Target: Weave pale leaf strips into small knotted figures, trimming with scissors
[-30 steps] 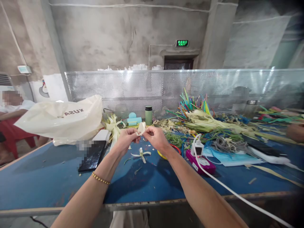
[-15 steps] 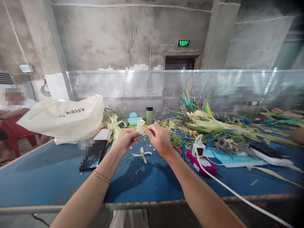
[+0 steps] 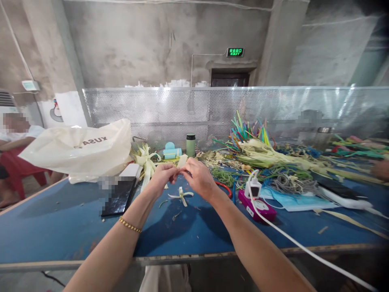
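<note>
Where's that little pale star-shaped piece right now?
In the head view, the pale star-shaped piece lies on the blue table just left of centre, below the left hand and right hand in the picture.

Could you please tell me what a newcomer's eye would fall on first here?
Probably the left hand and right hand, which meet at a pale strip over the middle of the blue table. The big cream bag at the left and the purple block to the right also stand out, as does the green exit sign glowing on the wall.
</note>
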### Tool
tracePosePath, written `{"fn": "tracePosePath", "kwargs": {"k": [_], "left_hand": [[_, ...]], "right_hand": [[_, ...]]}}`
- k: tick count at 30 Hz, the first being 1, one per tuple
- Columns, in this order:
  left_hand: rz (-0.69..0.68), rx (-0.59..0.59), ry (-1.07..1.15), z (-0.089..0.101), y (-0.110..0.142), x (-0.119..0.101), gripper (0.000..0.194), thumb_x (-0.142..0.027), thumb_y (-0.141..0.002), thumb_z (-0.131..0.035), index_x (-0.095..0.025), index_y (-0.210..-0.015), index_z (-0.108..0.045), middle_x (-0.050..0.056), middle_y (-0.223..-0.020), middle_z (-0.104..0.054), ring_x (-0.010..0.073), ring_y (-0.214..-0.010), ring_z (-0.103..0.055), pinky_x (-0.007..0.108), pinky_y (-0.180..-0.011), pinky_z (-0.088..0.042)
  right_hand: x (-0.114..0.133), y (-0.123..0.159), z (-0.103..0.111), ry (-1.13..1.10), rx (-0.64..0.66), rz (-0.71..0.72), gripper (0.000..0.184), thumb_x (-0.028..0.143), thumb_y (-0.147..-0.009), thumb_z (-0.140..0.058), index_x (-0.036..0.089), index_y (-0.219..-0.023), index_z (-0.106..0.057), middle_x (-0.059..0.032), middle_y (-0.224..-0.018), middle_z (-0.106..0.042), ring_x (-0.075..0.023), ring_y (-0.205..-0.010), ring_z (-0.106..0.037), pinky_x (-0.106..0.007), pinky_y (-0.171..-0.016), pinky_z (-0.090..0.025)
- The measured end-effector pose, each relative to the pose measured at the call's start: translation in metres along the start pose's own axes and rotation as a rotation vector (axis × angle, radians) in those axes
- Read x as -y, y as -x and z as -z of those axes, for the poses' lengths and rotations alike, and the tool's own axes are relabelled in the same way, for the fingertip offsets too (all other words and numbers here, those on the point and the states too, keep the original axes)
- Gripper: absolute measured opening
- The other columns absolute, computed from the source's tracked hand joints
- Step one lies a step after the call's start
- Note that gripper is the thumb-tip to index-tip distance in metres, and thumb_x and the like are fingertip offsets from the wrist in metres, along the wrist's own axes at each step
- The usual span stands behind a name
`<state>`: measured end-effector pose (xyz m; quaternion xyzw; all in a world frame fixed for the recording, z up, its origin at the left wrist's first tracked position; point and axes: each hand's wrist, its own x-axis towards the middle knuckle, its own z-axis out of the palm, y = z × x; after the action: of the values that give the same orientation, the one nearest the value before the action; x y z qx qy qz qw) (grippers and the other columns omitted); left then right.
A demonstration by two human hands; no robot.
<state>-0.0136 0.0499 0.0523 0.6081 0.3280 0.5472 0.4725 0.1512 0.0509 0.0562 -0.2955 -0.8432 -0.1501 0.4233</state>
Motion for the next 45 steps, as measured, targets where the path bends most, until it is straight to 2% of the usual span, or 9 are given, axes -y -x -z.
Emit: {"fn": "tracePosePath", "kwargs": {"k": [4, 10, 14, 21, 23, 28, 32, 38, 45], "left_hand": [[-0.018, -0.047, -0.029, -0.001, -0.001, 0.004, 0.021, -0.028, -0.066, -0.068, -0.013, -0.055, -0.059, 0.001, -0.051, -0.055, 0.0085, -0.044, -0.046, 0.024, -0.047, -0.032], [-0.014, 0.007, 0.009, -0.003, 0.0, 0.001, 0.024, -0.033, -0.068, -0.073, -0.012, -0.06, -0.061, 0.004, -0.058, -0.061, 0.0096, -0.047, -0.05, 0.025, -0.051, -0.037], [-0.065, 0.071, -0.079, -0.004, 0.001, -0.001, 0.023, -0.032, -0.068, -0.075, -0.012, -0.067, -0.064, 0.004, -0.062, -0.063, 0.0098, -0.052, -0.052, 0.024, -0.054, -0.039], [-0.132, 0.032, -0.162, -0.004, 0.001, -0.001, 0.024, -0.034, -0.072, -0.073, -0.013, -0.066, -0.062, 0.003, -0.06, -0.063, 0.0102, -0.05, -0.053, 0.024, -0.052, -0.04], [-0.135, 0.013, -0.157, -0.003, 0.001, -0.001, 0.024, -0.034, -0.071, -0.073, -0.013, -0.065, -0.062, 0.003, -0.059, -0.063, 0.0099, -0.049, -0.052, 0.024, -0.052, -0.04], [-0.118, -0.069, 0.01, 0.0, 0.0, -0.002, 0.022, -0.032, -0.069, -0.074, -0.014, -0.064, -0.061, 0.0, -0.056, -0.06, 0.0084, -0.047, -0.049, 0.023, -0.05, -0.036], [-0.102, -0.079, 0.094, 0.0, -0.002, -0.002, 0.023, -0.031, -0.067, -0.074, -0.014, -0.063, -0.061, 0.0, -0.056, -0.059, 0.0073, -0.047, -0.047, 0.023, -0.05, -0.035], [-0.09, -0.062, 0.089, -0.003, -0.002, 0.002, 0.022, -0.031, -0.068, -0.074, -0.013, -0.064, -0.062, 0.0, -0.056, -0.059, 0.0076, -0.048, -0.048, 0.023, -0.051, -0.037], [-0.09, 0.001, 0.016, -0.004, -0.002, 0.002, 0.029, -0.039, -0.068, -0.076, -0.012, -0.068, -0.065, 0.002, -0.061, -0.062, 0.0085, -0.048, -0.05, 0.023, -0.051, -0.037]], "right_hand": [[-0.001, -0.001, 0.0, -0.054, 0.017, -0.04, 0.01, 0.013, -0.087, -0.059, 0.016, -0.08, -0.066, -0.0058, -0.084, -0.058, -0.0176, -0.081, -0.053, -0.03, -0.075, -0.041], [-0.009, -0.002, -0.007, -0.178, -0.005, -0.223, 0.011, 0.014, -0.081, -0.064, 0.017, -0.07, -0.064, -0.0025, -0.076, -0.058, -0.0129, -0.066, -0.05, -0.026, -0.063, -0.038], [-0.013, -0.002, -0.004, -0.216, -0.008, -0.279, 0.011, 0.011, -0.077, -0.064, 0.017, -0.067, -0.064, -0.0004, -0.067, -0.059, -0.0118, -0.061, -0.048, -0.025, -0.06, -0.035], [-0.009, -0.003, -0.002, -0.326, 0.016, -0.358, 0.011, 0.012, -0.077, -0.063, 0.017, -0.067, -0.066, 0.0001, -0.063, -0.062, -0.0105, -0.056, -0.049, -0.024, -0.058, -0.036], [-0.011, -0.004, -0.003, -0.345, 0.0, -0.379, 0.011, 0.017, -0.077, -0.065, 0.017, -0.066, -0.064, 0.0, -0.063, -0.062, -0.011, -0.057, -0.05, -0.024, -0.058, -0.037], [-0.015, -0.004, -0.001, -0.489, -0.032, -0.481, 0.032, 0.043, -0.084, -0.061, 0.017, -0.066, -0.058, -0.0003, -0.059, -0.057, -0.0118, -0.055, -0.05, -0.024, -0.053, -0.038], [-0.01, -0.003, -0.002, -0.692, 0.055, -0.533, 0.039, 0.054, -0.084, -0.057, 0.016, -0.077, -0.062, -0.002, -0.066, -0.061, -0.0123, -0.056, -0.053, -0.023, -0.05, -0.04], [-0.007, -0.004, -0.011, -0.697, -0.047, -0.54, 0.025, 0.039, -0.078, -0.065, 0.017, -0.069, -0.058, 0.0003, -0.058, -0.057, -0.012, -0.053, -0.051, -0.024, -0.051, -0.041], [-0.006, -0.003, -0.007, -0.638, 0.005, -0.537, 0.02, 0.031, -0.078, -0.059, 0.017, -0.065, -0.057, 0.0004, -0.055, -0.055, -0.0112, -0.05, -0.048, -0.023, -0.049, -0.036]]}}
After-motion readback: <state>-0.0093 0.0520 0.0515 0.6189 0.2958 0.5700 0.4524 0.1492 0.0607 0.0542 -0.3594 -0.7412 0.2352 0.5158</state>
